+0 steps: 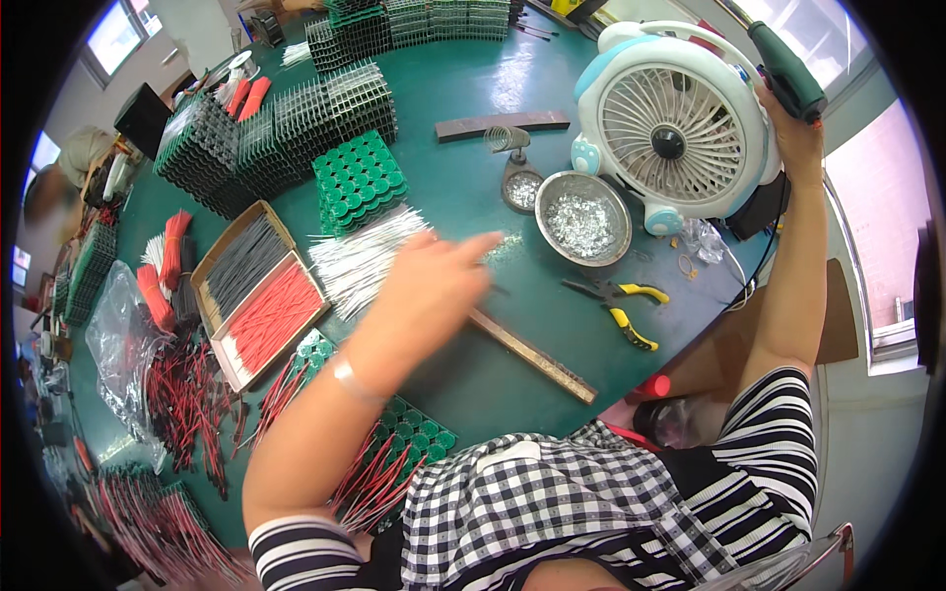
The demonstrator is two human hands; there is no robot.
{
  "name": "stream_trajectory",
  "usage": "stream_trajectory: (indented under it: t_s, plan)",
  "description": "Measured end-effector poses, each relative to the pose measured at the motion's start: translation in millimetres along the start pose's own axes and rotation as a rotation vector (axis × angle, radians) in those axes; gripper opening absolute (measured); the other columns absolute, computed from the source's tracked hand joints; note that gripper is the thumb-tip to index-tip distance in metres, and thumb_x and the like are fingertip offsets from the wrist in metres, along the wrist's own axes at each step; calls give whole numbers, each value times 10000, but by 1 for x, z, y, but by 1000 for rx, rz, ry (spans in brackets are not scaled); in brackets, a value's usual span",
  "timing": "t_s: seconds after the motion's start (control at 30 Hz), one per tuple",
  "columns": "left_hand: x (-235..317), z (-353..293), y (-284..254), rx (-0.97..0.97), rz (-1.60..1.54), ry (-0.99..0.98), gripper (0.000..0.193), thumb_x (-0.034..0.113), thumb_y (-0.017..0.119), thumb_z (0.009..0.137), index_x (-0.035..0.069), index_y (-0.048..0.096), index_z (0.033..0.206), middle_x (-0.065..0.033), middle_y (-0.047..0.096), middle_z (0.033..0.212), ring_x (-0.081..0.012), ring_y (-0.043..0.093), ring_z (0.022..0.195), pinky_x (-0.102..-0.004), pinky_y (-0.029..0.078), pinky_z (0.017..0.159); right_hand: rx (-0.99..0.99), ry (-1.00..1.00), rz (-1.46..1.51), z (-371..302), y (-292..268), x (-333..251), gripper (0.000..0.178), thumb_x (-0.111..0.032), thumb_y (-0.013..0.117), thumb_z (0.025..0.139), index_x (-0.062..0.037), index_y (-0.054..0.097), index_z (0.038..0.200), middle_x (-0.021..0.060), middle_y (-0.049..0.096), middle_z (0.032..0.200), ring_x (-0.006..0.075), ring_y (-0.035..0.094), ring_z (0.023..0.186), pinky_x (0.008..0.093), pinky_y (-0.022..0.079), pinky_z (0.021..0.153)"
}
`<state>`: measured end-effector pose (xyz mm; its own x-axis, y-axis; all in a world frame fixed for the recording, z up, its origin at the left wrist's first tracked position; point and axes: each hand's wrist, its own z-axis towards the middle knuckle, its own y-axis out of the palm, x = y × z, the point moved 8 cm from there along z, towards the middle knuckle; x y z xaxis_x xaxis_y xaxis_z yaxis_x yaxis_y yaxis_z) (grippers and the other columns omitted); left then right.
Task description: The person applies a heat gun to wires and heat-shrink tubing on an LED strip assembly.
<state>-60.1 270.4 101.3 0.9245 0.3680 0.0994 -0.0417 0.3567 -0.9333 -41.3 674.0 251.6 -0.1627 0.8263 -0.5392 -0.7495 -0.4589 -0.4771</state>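
Note:
My right hand [796, 133] is raised at the far right, beside the white and blue fan [680, 128]. It is closed around the dark green handle of a soldering iron [788, 71], whose metal shaft points up and to the left. Somewhat blurred, my left hand [429, 291] hovers over the table with its index finger stretched to the right and nothing visible in it. Beneath and beside it lie white wires [370, 258] and a narrow wooden strip [537, 360]. A metal bowl [583, 219] of silvery bits stands between my hands.
Yellow-and-black pliers [623, 303] lie near the front edge. A coil stand [512, 163] is by the bowl. Leftward are stacked green round boards [357, 177], a box [317, 313] of black and red wires, wired boards [414, 433] and tall stacks of panels [256, 148].

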Motion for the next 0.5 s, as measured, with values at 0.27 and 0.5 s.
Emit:
stream_trajectory:
  t_s: [0.27, 0.5]
  plan:
    - [17, 66, 83, -117, -54, 221, 119, 117, 563, 765, 76, 653, 699, -37, 636, 1107, -219, 626, 809, -354, 480, 768, 105, 18, 171, -6, -1, -7, 292, -110, 785, 747, -27, 679, 1006, 26, 679, 933, 109, 626, 851, 257, 494, 796]
    - [18, 40, 65, -11, -67, 254, 81, 95, 579, 722, 91, 631, 660, -44, 581, 796, -209, 623, 742, -336, 478, 728, 95, -18, 194, -7, 9, -9, 270, -113, 781, 749, -34, 684, 988, 14, 679, 929, 96, 624, 833, 255, 494, 784]
